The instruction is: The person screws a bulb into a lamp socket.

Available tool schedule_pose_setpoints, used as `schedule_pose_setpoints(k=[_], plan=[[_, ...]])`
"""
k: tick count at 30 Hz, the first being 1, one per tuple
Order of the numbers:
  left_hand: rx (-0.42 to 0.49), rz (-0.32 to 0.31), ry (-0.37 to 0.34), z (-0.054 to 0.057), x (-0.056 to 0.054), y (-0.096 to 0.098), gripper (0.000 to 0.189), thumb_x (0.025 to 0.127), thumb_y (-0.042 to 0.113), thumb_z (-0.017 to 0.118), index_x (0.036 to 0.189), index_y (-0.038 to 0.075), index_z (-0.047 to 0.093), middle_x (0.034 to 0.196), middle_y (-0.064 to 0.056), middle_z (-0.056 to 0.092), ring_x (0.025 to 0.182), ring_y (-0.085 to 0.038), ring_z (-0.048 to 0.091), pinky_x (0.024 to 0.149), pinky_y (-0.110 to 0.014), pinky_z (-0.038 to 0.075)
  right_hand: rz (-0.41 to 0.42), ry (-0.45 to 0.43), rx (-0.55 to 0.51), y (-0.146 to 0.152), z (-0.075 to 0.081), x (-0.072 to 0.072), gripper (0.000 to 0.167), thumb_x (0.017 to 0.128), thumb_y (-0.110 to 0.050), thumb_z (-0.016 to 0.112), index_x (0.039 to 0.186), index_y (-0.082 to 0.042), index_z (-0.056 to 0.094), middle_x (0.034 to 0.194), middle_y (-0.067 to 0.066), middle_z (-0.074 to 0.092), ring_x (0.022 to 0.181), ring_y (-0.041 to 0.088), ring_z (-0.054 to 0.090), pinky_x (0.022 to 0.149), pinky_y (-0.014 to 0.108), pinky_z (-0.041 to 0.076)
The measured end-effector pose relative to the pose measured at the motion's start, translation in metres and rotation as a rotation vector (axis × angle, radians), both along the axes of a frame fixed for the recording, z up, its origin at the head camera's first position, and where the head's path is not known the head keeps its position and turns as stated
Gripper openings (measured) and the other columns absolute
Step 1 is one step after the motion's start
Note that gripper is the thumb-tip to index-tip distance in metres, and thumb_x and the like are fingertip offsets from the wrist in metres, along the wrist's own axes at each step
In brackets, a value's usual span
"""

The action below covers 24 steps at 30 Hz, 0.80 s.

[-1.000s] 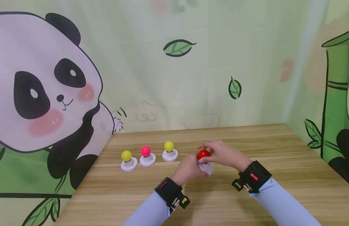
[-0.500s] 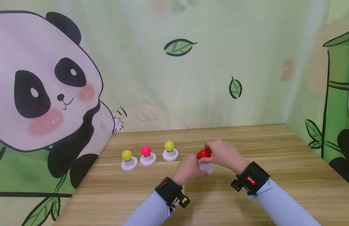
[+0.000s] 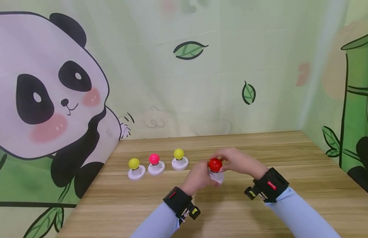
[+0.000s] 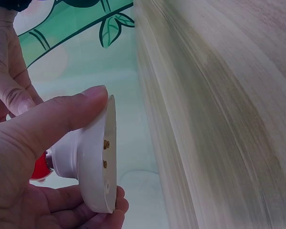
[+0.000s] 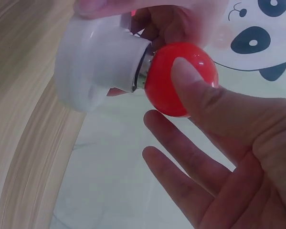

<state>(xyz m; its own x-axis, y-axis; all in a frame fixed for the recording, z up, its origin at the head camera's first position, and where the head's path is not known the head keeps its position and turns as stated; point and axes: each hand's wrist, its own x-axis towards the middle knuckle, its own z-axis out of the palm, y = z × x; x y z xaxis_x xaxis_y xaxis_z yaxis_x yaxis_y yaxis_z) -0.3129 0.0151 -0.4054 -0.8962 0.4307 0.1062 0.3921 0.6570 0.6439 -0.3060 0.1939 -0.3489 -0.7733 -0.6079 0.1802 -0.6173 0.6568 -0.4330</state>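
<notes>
My left hand (image 3: 199,177) holds a white round lamp socket (image 4: 92,162), thumb on its edge and fingers under the far side. In the left wrist view its underside shows with small brass screws. A red bulb (image 5: 181,78) stands in the socket's neck, a strip of its metal cap showing between them. My right hand (image 3: 239,162) is around the bulb: the thumb lies across the red globe, and two fingers (image 5: 181,179) stretch out below it. The index finger is hidden behind the bulb in the right wrist view.
On the wooden table (image 3: 261,211), left of my hands, stand three white sockets with bulbs: a yellow bulb (image 3: 134,163), a pink bulb (image 3: 154,159) and another yellow bulb (image 3: 178,153). A printed panda curtain (image 3: 142,66) rises behind the table.
My right hand turned inward around the red bulb, then swung back, so its thumb now sits at the globe's right side in the head view. The left hand and socket stay nearly still.
</notes>
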Motion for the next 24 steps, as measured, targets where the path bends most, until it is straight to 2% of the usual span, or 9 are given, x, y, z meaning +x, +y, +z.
schedule_pose_setpoints(k=[3,6,8,10,13,15,17,21,24], plan=[[-0.007,0.003,0.001,-0.001,0.0,0.0,0.069,0.064,0.018,0.091,0.123,0.01,0.057,0.115,-0.005,0.066,0.098,-0.02,0.06,0.094,-0.039,0.049,-0.024,-0.044,-0.008,0.0,-0.001,0.002,0.049,0.08,-0.007,0.077,0.127,-0.006,0.062,0.12,0.009,0.067,0.105,0.025,0.064,0.09,0.042,0.053],[-0.011,0.015,-0.018,-0.001,0.0,0.0,0.068,0.064,0.02,0.091,0.122,0.009,0.058,0.113,-0.005,0.066,0.095,-0.019,0.06,0.092,-0.038,0.05,-0.113,-0.063,-0.027,-0.003,-0.002,0.004,0.059,0.079,-0.024,0.08,0.13,-0.005,0.059,0.123,0.013,0.065,0.103,0.027,0.065,0.084,0.039,0.055],[-0.013,0.016,-0.023,0.0,-0.001,0.0,0.065,0.064,0.021,0.091,0.119,0.009,0.059,0.109,-0.004,0.066,0.092,-0.018,0.06,0.089,-0.036,0.051,-0.2,-0.043,-0.03,-0.007,-0.002,0.005,0.062,0.075,-0.037,0.082,0.125,-0.006,0.06,0.116,0.012,0.066,0.094,0.025,0.066,0.074,0.035,0.056],[-0.01,0.015,-0.033,0.001,-0.001,0.0,0.063,0.064,0.022,0.091,0.117,0.01,0.061,0.106,-0.003,0.065,0.089,-0.017,0.06,0.086,-0.035,0.052,-0.286,-0.003,-0.023,-0.011,-0.003,0.006,0.059,0.072,-0.047,0.082,0.112,-0.008,0.063,0.102,0.008,0.068,0.079,0.02,0.063,0.062,0.03,0.053],[-0.007,0.009,-0.041,0.001,-0.002,0.0,0.06,0.064,0.023,0.091,0.116,0.011,0.062,0.102,0.0,0.065,0.087,-0.015,0.059,0.083,-0.033,0.052,-0.352,0.04,-0.002,-0.017,-0.004,0.007,0.05,0.069,-0.048,0.083,0.094,-0.011,0.06,0.079,0.002,0.063,0.063,0.015,0.054,0.052,0.026,0.044],[-0.006,0.01,-0.051,0.002,-0.002,0.0,0.06,0.064,0.023,0.091,0.116,0.011,0.062,0.101,0.0,0.064,0.086,-0.015,0.058,0.083,-0.033,0.052,-0.35,0.058,0.004,-0.019,-0.005,0.006,0.047,0.069,-0.045,0.084,0.089,-0.011,0.058,0.074,0.0,0.061,0.06,0.014,0.052,0.05,0.025,0.043],[-0.011,0.018,-0.054,0.001,-0.002,-0.001,0.061,0.064,0.023,0.091,0.116,0.011,0.061,0.102,0.0,0.064,0.087,-0.015,0.058,0.083,-0.033,0.051,-0.321,0.051,-0.001,-0.019,-0.005,0.006,0.042,0.071,-0.04,0.085,0.09,-0.012,0.059,0.076,-0.001,0.062,0.061,0.013,0.052,0.052,0.024,0.044],[-0.019,0.022,-0.038,0.001,-0.001,-0.001,0.065,0.064,0.021,0.091,0.118,0.008,0.058,0.108,-0.004,0.065,0.091,-0.018,0.059,0.088,-0.036,0.051,-0.203,-0.009,-0.045,-0.012,-0.003,0.002,0.034,0.075,-0.021,0.084,0.1,-0.01,0.064,0.093,0.003,0.068,0.072,0.014,0.059,0.064,0.026,0.053],[-0.017,0.019,-0.022,0.001,0.0,-0.001,0.068,0.064,0.019,0.091,0.121,0.007,0.056,0.113,-0.006,0.065,0.095,-0.02,0.06,0.092,-0.037,0.051,-0.106,-0.078,-0.082,-0.006,-0.001,0.0,0.037,0.077,-0.008,0.08,0.111,-0.006,0.065,0.105,0.008,0.069,0.087,0.02,0.065,0.076,0.033,0.057]])
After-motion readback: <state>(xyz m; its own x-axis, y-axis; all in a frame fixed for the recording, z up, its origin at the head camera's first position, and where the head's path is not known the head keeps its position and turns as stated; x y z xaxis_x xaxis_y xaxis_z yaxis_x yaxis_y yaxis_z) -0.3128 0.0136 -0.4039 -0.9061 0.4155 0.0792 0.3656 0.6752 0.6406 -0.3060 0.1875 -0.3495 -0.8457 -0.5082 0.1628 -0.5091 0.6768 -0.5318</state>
